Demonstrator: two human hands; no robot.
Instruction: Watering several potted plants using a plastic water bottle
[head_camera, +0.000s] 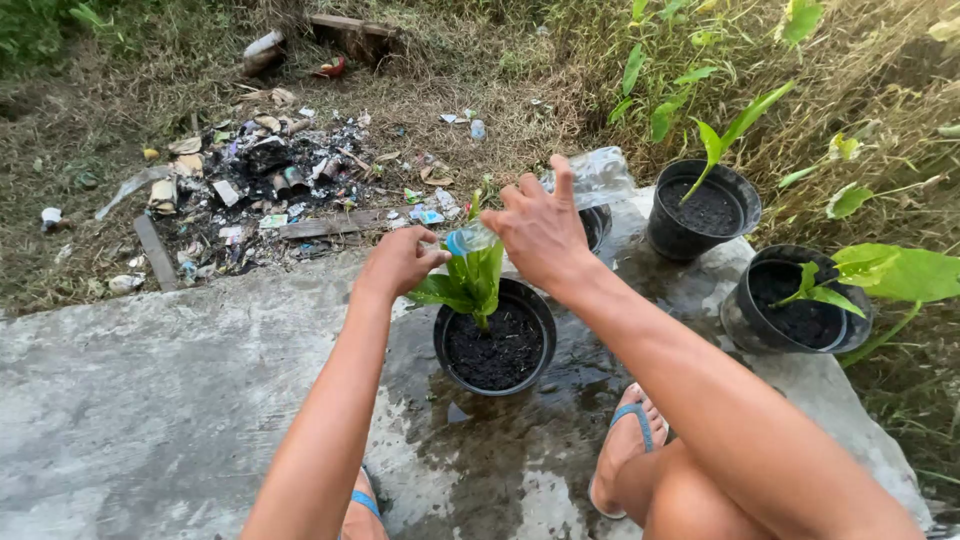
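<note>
While two hands (400, 262) (540, 232) tilt one bottle (590, 180), four pots (495, 345)

**An outdoor yard at the edge of wild growth**

This is an outdoor garden spot, not a room. A wet concrete slab (150, 400) lies on the ground and carries black plastic pots (700, 210) of dark soil and young green plants. Dry grass (480, 110) and tall weeds (660, 90) surround it. A heap of burnt rubbish (270, 170) sits beyond the slab.
</note>
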